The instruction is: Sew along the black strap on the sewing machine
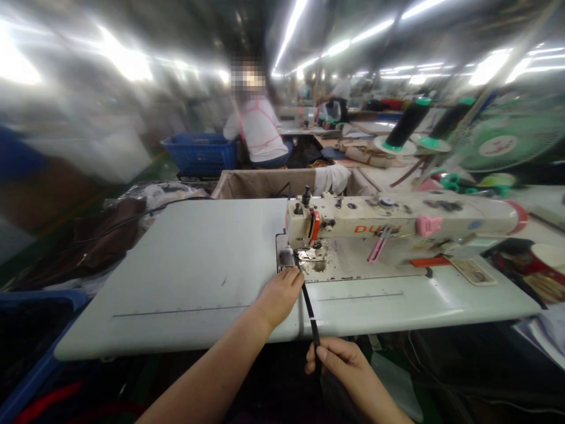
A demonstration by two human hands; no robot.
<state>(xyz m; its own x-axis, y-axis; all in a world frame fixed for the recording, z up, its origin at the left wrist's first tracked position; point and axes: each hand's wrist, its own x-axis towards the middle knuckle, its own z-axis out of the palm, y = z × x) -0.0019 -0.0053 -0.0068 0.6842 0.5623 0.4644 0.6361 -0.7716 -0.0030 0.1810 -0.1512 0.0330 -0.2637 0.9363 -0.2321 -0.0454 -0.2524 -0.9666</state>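
Observation:
A narrow black strip [308, 301] runs from the needle area of a white sewing machine [353, 221] down over the front edge of the pale table [198, 253]. My left hand [282, 292] lies at the strip's upper part, close in front of the presser foot, its fingers together and pressing on the strip. Below the table edge, my right hand [338, 362] pinches the strip's lower part between thumb and fingers. The strip is stretched between both hands, with a small light mark on it. Its lower end is lost in the dark below.
Pink thread snips [377, 248] hang against the machine arm. Black thread cones [406, 125] stand behind at the right, near a green fan [507, 141]. A fabric-lined bin [265, 184] adjoins the table's back. Beyond it sits a person [260, 132] beside a blue basket [200, 154].

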